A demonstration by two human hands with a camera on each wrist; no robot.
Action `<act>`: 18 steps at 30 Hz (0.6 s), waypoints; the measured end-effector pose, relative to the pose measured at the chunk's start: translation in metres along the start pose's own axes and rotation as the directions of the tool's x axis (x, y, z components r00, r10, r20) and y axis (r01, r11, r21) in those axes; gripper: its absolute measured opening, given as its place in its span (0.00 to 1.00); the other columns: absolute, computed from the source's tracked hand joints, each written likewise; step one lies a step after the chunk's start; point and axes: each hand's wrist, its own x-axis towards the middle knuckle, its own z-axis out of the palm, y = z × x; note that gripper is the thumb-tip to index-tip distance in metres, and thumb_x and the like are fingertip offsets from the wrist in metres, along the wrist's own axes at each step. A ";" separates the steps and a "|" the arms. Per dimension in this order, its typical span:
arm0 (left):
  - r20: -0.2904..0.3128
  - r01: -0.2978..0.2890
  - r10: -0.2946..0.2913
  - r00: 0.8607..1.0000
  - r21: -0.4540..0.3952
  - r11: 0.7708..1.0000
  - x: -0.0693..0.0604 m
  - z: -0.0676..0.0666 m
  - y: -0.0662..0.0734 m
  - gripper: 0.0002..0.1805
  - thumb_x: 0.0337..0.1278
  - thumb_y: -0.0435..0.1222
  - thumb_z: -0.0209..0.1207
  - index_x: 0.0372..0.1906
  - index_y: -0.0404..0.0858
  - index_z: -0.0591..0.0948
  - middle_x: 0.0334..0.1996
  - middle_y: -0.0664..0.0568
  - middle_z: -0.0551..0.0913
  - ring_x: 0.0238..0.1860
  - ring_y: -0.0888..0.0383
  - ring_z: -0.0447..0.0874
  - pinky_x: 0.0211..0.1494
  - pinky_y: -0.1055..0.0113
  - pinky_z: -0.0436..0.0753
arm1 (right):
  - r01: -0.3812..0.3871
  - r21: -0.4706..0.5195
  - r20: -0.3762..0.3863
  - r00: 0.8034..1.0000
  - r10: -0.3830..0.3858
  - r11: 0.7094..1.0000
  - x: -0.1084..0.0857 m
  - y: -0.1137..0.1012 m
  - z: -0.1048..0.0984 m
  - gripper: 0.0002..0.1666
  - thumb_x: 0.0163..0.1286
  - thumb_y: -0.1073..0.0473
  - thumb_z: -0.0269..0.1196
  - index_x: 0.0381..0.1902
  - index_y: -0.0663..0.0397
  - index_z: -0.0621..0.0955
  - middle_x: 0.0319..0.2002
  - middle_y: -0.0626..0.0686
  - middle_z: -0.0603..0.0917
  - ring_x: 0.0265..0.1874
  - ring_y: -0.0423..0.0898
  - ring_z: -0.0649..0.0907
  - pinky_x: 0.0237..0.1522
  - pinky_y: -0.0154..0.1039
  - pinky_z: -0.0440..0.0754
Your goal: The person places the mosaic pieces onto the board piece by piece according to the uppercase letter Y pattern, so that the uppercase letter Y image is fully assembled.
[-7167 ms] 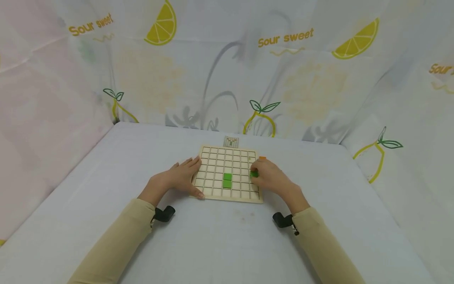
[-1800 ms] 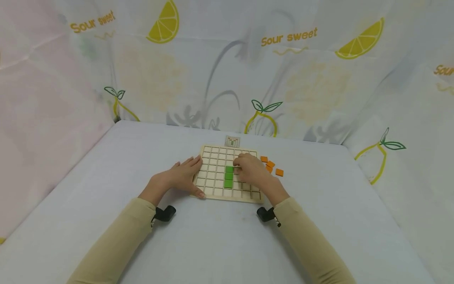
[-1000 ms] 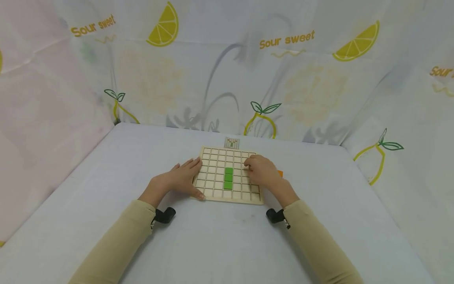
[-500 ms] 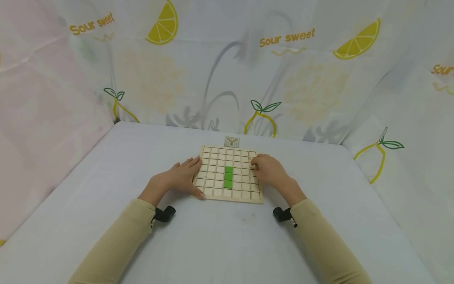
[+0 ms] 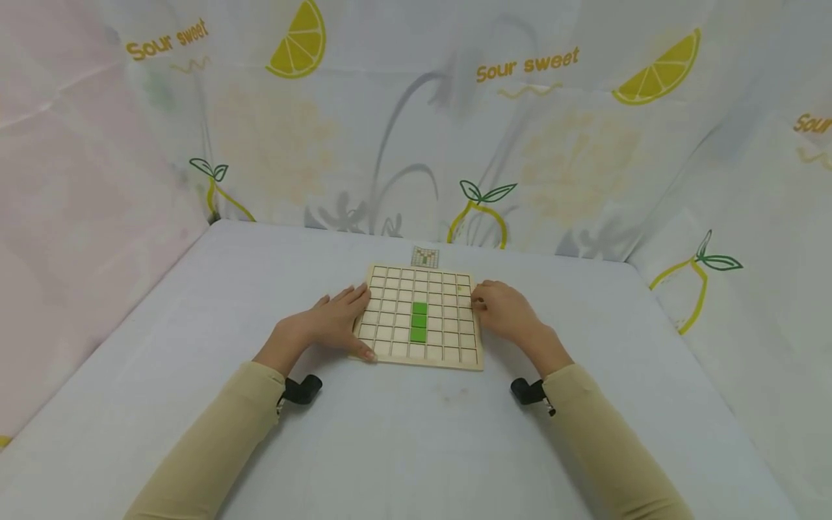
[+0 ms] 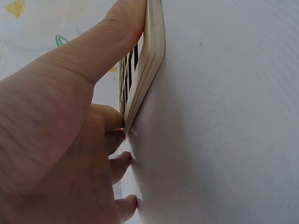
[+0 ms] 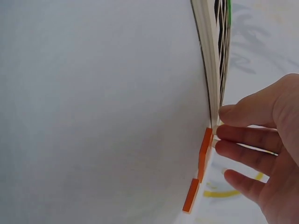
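Centrally in the head view lies the wooden grid board (image 5: 435,325), the left hand (image 5: 333,323) resting, fingers spread, on its left edge. At its right edge, the right hand (image 5: 510,310) is relaxed, loosely bent, fingertips beside orange tiles (image 7: 204,148); contact is unclear.

Plain khaki long slvs (image 5: 214,440), L & R; blk elbow-shaped wrist cams (image 5: 303,390).

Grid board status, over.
Left hand on edge of grid board. Right hand by orange tiles, contact unclear. Green tiles: three, in one column. Orange tiles hidden from head view.
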 end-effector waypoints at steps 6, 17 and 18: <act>0.001 0.001 -0.001 1.000 0.008 1.000 0.002 0.001 -0.003 0.71 0.41 0.67 0.69 0.80 0.34 0.43 0.81 0.42 0.38 0.81 0.40 0.35 0.77 0.33 0.44 | -0.021 -0.024 0.008 1.000 0.022 0.999 -0.001 0.004 0.000 0.11 0.64 0.68 0.61 0.42 0.56 0.86 0.40 0.54 0.86 0.41 0.51 0.84 0.44 0.46 0.83; -0.003 -0.001 0.001 1.000 0.003 1.000 0.000 0.000 -0.001 0.71 0.41 0.66 0.69 0.80 0.33 0.44 0.81 0.41 0.39 0.81 0.39 0.36 0.77 0.32 0.45 | -0.062 -0.034 0.024 0.998 0.062 0.998 -0.005 0.010 -0.003 0.15 0.66 0.66 0.62 0.49 0.63 0.85 0.43 0.58 0.86 0.43 0.55 0.85 0.48 0.50 0.83; -0.002 -0.002 0.002 1.000 0.001 1.000 0.000 0.001 -0.001 0.71 0.41 0.66 0.69 0.80 0.33 0.44 0.81 0.41 0.39 0.81 0.40 0.36 0.77 0.32 0.44 | -0.067 -0.034 0.027 0.997 0.068 0.997 -0.005 0.010 -0.003 0.14 0.67 0.66 0.62 0.49 0.63 0.85 0.43 0.58 0.86 0.43 0.55 0.85 0.48 0.50 0.83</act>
